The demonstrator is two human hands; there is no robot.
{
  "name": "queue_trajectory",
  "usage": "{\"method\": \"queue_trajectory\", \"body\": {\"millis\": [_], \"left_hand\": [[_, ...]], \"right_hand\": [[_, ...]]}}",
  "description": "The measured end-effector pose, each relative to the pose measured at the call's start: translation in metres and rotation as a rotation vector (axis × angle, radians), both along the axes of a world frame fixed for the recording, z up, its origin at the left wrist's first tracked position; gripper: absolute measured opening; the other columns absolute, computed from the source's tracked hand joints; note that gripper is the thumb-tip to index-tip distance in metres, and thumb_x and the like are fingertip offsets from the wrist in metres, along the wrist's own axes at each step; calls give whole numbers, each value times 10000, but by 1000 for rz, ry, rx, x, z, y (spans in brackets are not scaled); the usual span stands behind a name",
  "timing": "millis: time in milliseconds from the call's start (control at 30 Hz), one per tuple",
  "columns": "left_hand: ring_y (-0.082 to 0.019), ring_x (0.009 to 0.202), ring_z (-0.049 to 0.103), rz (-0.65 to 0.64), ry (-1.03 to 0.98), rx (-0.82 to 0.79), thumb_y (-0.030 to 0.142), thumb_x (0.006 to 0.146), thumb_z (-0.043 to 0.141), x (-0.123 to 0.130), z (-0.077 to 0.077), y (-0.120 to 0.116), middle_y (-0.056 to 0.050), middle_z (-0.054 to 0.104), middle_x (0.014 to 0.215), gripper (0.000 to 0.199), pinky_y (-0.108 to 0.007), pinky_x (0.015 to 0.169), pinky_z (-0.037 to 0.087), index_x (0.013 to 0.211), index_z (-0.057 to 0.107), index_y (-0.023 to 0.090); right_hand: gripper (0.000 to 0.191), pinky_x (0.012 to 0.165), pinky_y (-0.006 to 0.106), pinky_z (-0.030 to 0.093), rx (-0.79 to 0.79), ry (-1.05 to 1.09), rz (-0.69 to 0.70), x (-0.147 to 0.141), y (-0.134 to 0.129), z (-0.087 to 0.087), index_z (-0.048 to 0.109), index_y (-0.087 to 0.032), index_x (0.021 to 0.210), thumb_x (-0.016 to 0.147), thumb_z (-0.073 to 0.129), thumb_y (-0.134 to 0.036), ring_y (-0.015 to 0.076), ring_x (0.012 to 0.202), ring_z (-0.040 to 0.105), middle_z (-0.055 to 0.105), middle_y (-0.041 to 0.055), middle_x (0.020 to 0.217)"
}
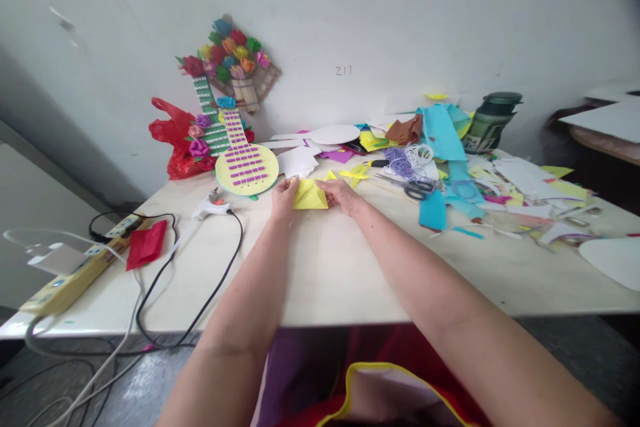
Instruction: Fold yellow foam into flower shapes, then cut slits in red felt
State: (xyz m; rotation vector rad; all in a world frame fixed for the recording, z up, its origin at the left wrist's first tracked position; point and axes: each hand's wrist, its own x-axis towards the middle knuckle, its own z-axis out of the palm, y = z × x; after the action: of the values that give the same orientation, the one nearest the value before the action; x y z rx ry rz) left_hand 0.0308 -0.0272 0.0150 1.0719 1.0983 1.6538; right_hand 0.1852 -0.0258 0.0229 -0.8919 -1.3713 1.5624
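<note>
Where the off-white tabletop (345,280) meets the pale wall (320,20), a yellow, round-bodied craft guitar (271,167) rests. Front-right of the guitar, the left hand (285,196) and right hand (342,195) pinch opposite ends of 1 yellow rectangular paper sheet (310,195); the grasp hides its side edges. The guitar partly blocks a green striped panel (215,135) behind. Front-left lies a white plastic glue gun (213,207); well right, dark-handled metal scissors (421,189) and tangled purple cord (398,161).

A single head-worn camera looks forward and down from close over a table (340,273) spanning mid-frame, toward a pale wall (320,27) across the top.
</note>
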Motion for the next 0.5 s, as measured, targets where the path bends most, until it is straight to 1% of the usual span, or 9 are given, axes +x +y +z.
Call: {"method": "queue_trajectory", "body": {"millis": [67, 167, 267, 367, 500], "left_hand": [[-66, 459, 463, 11, -24, 1, 425, 565, 701, 0, -2, 2, 59, 478, 509, 370, -205, 485, 375, 614, 432, 174], [-69, 454, 466, -16, -57, -3, 430, 556, 710, 0, -2, 2, 54, 485, 508, 374, -205, 474, 370, 621, 450, 170], [-86, 463, 488, -134, -45, -61, 423, 538, 729, -4, 2, -2, 37, 511, 521, 366, -216, 469, 382, 658, 508, 157], [-97, 486, 514, -225, 66, -147, 388, 517, 755, -15, 7, -6, 15, 548, 553, 348, -222, 477, 402, 662, 552, 145], [-110, 518, 541, -357, 190, -206, 354, 506, 771, -28, 9, -6, -17, 584, 589, 320, -230, 499, 424, 637, 581, 132]], "right_hand": [[324, 455, 226, 442, 0, -22, 19, -2, 0, -1, 576, -166, 729, 594, 719, -425, 120, 517, 553, 631, 16, 617], [317, 463, 239, 457, -15, -49, -34, -6, 2, -3, 566, -167, 724, 529, 768, -316, 129, 531, 561, 625, 3, 612], [284, 510, 253, 478, -13, -24, -47, -6, 5, -6, 562, -167, 713, 528, 763, -246, 132, 548, 576, 616, -18, 595], [231, 599, 265, 495, 26, 5, 19, -2, 6, -6, 578, -163, 700, 538, 742, -179, 125, 574, 591, 620, -33, 602], [198, 632, 257, 493, 56, -3, 106, 2, 3, -3, 604, -158, 716, 554, 700, -98, 117, 585, 597, 631, -33, 621]]}}
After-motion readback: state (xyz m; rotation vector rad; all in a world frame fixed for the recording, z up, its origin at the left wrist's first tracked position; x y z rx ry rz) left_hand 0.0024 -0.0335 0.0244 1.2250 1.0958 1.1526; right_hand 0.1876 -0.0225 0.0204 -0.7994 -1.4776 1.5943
